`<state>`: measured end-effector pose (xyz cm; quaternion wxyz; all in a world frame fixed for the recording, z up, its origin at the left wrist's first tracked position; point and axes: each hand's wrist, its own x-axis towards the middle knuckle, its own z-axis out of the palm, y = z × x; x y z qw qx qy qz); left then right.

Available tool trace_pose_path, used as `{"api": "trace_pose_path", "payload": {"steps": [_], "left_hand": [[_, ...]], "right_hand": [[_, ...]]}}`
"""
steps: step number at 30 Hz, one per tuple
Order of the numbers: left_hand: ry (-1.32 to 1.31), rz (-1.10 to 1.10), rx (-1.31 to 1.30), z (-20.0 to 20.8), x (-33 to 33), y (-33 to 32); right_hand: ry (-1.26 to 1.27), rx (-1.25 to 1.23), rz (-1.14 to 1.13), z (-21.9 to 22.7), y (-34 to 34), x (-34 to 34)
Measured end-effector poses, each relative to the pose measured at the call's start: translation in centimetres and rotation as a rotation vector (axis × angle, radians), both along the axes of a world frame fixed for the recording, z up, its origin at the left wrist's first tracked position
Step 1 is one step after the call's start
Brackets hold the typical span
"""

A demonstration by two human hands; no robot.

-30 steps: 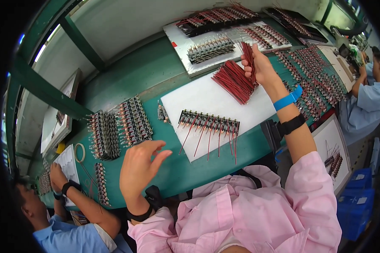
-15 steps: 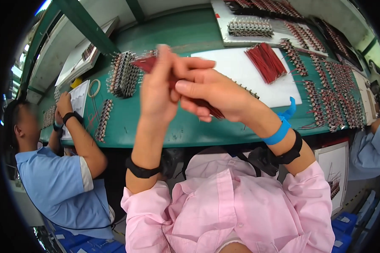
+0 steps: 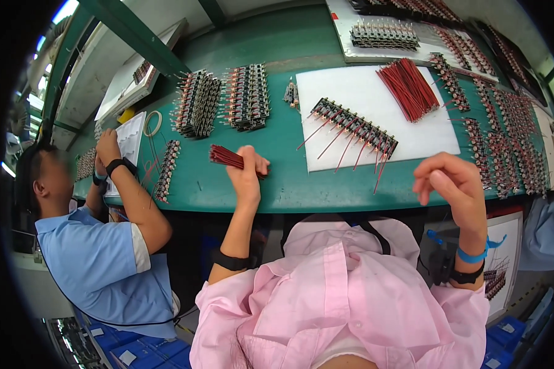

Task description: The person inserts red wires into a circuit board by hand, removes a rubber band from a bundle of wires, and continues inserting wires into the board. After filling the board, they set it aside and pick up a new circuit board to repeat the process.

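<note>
My left hand (image 3: 246, 178) is closed around a bundle of dark red wires (image 3: 226, 156), whose ends stick out to the left. It is above the near part of the green table. Off to the right, my right hand (image 3: 450, 184) hovers near the table's front edge, open, its fingers loosely curved and no object visible in them. Between the hands, a white foam sheet (image 3: 323, 150) carries a strip of small circuit boards (image 3: 354, 126) with several red wires extending toward me. A larger pile of red wires (image 3: 407, 90) lies at the sheet's far right.
Two stacks of board strips (image 3: 196, 104) (image 3: 245, 97) stand beyond my left hand. Many wired strips (image 3: 505, 135) cover the right side. A tape roll (image 3: 152, 123) lies near a co-worker (image 3: 98, 246) on the left. Farther back is a metal tray (image 3: 412, 52) of boards.
My hands, together around the red wires before, have separated. The left moved down toward me, keeping the bundle; the right swung far right. The wired strip on the foam is now uncovered.
</note>
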<state>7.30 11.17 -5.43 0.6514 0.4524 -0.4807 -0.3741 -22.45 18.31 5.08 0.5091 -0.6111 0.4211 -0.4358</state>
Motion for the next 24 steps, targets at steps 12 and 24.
{"api": "trace_pose_path", "payload": {"steps": [12,24], "left_hand": [[0.564,-0.32,0.216,0.4,2.1,-0.3],[0.759,-0.616,0.238,7.1,-10.1,-2.0]], "right_hand": [[-0.062,0.081,-0.025,-1.5,-3.2,-0.7],[0.114,-0.069,0.029,-1.1,-9.4,4.6]]}}
